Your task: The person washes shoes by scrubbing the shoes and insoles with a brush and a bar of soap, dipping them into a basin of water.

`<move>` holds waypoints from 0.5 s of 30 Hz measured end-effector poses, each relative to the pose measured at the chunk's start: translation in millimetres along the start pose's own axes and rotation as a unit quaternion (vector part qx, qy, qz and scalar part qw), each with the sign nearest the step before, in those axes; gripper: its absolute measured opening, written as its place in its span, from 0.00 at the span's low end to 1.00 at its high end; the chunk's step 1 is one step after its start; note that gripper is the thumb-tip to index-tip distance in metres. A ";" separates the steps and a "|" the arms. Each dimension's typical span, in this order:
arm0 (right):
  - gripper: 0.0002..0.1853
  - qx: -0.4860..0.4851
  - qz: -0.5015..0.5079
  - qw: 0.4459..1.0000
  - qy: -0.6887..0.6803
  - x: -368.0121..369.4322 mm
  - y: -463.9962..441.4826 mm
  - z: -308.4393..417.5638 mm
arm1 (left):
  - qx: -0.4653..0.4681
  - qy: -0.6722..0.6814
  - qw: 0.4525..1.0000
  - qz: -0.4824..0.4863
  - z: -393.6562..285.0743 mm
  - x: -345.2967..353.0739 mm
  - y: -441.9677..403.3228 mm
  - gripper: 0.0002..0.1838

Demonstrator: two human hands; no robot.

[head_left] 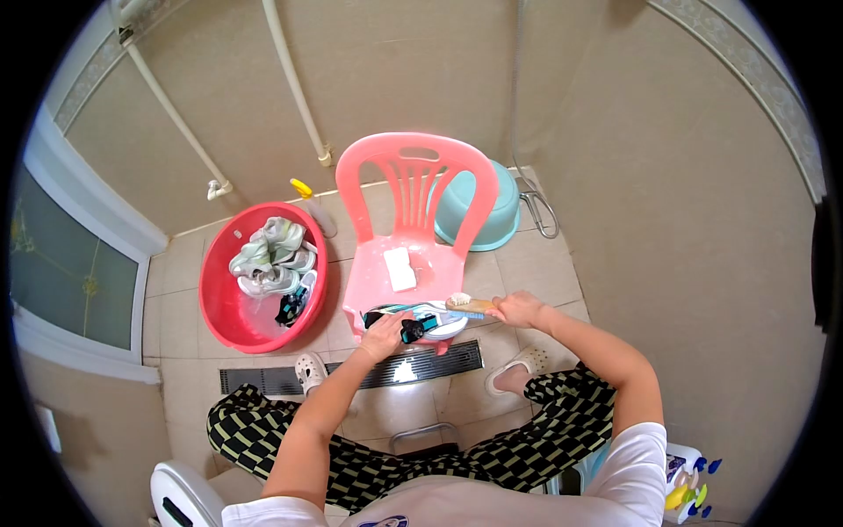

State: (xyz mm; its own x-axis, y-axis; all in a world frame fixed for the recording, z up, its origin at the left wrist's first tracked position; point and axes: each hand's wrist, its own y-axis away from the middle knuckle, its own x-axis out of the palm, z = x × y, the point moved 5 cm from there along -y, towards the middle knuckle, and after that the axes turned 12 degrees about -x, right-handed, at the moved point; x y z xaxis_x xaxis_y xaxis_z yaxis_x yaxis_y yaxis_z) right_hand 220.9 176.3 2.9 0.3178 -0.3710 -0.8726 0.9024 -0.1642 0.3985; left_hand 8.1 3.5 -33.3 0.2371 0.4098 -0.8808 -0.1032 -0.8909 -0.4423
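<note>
A black, white and blue shoe (pixel 448 330) lies on its side at the front edge of the pink plastic chair's seat (pixel 364 279). My left hand (pixel 385 337) grips the shoe at its left part, partly covering it. My right hand (pixel 518 309) is closed around the handle of a wooden scrubbing brush (pixel 477 305). The brush head sits right at the shoe's upper edge, with white foam on top and blue bristles below. Whether the bristles press on the shoe I cannot tell. A white block (pixel 399 269), perhaps soap or a sponge, rests on the wet seat behind the shoe.
At left stands a red basin (pixel 211 294) with several pale shoes (pixel 268 255) and a black-blue one. A yellow-topped spray bottle (pixel 314 206) is beside it. An upturned teal basin (pixel 492 211) sits behind the chair. A drain grate (pixel 413 367) crosses the floor.
</note>
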 end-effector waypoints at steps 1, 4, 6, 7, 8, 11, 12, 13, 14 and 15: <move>0.25 0.001 0.001 1.000 0.000 1.9 0.2 0.6 | 0.000 0.002 1.000 -0.001 -0.1 0.1 0.8 0.20; 0.25 0.001 -0.035 0.999 0.007 4.3 -6.5 5.4 | -0.013 -0.008 1.000 0.004 0.5 -0.6 0.9 0.20; 0.26 0.021 -0.039 0.999 -0.020 7.2 -16.0 11.2 | -0.029 0.015 0.999 0.006 0.8 -2.3 0.6 0.19; 0.26 0.023 -0.039 0.999 -0.021 6.7 -18.4 13.4 | -0.028 0.016 0.999 0.007 1.0 -3.2 0.2 0.19; 0.26 0.036 -0.029 0.999 -0.019 6.4 -19.9 13.4 | -0.022 0.015 1.000 0.006 0.9 -3.7 -0.2 0.19; 0.26 0.056 -0.021 0.998 -0.025 1.6 -24.2 18.6 | -0.022 0.021 0.999 0.008 2.0 1.2 0.7 0.19; 0.26 0.060 -0.025 0.997 -0.035 0.9 -25.7 21.3 | -0.029 0.026 0.999 0.013 0.8 1.2 -0.7 0.19; 0.26 0.063 -0.025 0.997 -0.035 4.3 -31.1 20.8 | -0.027 0.027 0.999 0.013 -0.7 0.7 -2.3 0.19; 0.26 0.053 -0.042 0.997 -0.038 8.1 -40.0 20.8 | -0.014 0.028 0.999 -0.004 -2.4 -2.3 -2.8 0.19; 0.26 0.041 -0.059 0.997 -0.040 10.1 -48.1 23.7 | -0.003 0.027 0.999 -0.021 -4.3 -6.6 -2.7 0.20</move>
State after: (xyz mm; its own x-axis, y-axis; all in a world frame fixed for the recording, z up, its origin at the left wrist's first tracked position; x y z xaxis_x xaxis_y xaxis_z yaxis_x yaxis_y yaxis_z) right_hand 173.7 158.7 -18.4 0.1841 -0.4163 -0.8904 0.9037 -0.2845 0.3199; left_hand 10.9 2.4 -25.6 0.2936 0.4353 -0.8511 -0.0870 -0.8744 -0.4773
